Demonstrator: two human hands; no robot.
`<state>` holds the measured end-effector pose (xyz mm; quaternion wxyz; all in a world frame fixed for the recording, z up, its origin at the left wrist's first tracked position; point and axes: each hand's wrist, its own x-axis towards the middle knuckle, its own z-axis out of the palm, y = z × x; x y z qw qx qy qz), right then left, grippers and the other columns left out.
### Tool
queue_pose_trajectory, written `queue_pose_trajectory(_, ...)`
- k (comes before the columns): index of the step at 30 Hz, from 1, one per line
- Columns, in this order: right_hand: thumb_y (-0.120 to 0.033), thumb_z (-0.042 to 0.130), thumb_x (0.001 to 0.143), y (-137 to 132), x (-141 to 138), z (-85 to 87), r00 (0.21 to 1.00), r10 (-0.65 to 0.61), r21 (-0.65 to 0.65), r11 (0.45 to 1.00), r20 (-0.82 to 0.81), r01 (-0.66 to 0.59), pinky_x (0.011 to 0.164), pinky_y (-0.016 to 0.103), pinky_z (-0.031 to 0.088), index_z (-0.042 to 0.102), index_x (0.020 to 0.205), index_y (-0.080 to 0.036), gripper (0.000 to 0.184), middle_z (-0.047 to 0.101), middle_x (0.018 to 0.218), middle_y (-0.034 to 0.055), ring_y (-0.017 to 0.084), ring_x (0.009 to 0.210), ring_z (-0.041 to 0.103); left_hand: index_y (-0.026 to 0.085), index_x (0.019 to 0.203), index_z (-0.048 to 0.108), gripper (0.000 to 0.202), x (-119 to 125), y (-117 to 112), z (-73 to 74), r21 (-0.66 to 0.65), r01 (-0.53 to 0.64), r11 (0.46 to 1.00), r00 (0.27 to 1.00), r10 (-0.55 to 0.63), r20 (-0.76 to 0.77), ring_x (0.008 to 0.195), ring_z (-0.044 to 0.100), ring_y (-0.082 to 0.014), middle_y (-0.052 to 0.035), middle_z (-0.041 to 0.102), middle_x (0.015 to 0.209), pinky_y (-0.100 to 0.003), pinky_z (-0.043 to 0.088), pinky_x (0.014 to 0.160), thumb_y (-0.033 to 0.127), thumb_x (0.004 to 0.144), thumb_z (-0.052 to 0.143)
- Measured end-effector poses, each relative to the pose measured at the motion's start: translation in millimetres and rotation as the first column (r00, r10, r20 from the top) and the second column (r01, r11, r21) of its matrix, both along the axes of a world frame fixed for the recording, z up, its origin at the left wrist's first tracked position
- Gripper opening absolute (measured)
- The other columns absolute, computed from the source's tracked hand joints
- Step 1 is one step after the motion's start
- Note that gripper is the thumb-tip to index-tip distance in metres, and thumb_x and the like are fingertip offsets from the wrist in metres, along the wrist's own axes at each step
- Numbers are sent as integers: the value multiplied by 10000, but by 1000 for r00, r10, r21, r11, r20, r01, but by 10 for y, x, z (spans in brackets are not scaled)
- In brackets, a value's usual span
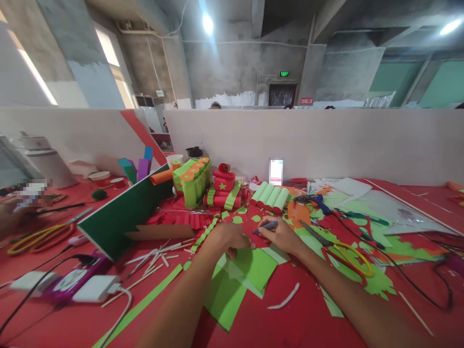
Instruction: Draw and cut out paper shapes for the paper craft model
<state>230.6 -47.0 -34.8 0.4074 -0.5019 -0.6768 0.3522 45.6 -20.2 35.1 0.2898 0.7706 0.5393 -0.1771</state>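
Gripping a pen [267, 227] in the right hand [281, 235], with fingers closed around the barrel and the tip toward the left hand [234, 237]. Resting the left hand over green paper [261, 268], with fingers bent down and partly hidden; cannot tell any grip there. Cannot make out any contact between pen tip and paper either. Seeing the overlapping sheets right below the hands, with the lower ones partly covered. Losing both forearms to the bottom edge. Finding scissors [331, 243] just beyond the right wrist, lying among scraps [377, 285]. Noting another person's hand [9, 212] cut off at the left edge, blurred, near a pixelated patch. Meeting the same pixels on the screen of a phone [276, 171], upright before the partition [326, 140]. Spotting a star [222, 184] on red paper behind the left hand. Cannot read the markings on the power strip [75, 279], the pale characters on the red sign [306, 101] or the lettering on the lit green sign [284, 74], all too small.
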Motion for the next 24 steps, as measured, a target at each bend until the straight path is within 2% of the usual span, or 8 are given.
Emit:
queue_pose_trajectory(6,-296,603,814,-15,-11,13,999,-10,-14,1000,-31,9,560,264,542,636,812,-202,100,721,729,22,181,613,689,179,503,521,416,29,-51,40,19,-28,999,1000,28,-7,740,707,-273,-126,722,640,-336,551,720,528,697,638)
queue_pose_trajectory(12,-280,611,802,14,-2,-16,998,-23,-23,1000,-52,21,531,256,540,631,805,-199,84,704,697,18,175,582,681,181,508,522,421,32,-58,46,20,-20,1000,1000,20,-17,747,712,-271,-131,734,681,-308,547,700,534,711,628)
queue_pose_trajectory(18,-253,617,790,4,3,19,1000,11,2,1000,-5,-11,559,255,532,660,802,-186,81,724,714,35,189,632,690,179,547,575,413,36,-12,-15,43,-43,998,998,45,-42,703,705,-248,-124,737,681,-285,544,687,560,690,651)
queue_pose_trajectory(24,-236,613,780,-23,-1,81,998,20,33,999,58,-22,556,246,494,666,741,-185,83,709,647,18,181,602,665,175,504,541,461,29,-33,16,28,-35,999,999,36,-22,722,704,-250,-131,742,703,-276,542,675,584,694,639)
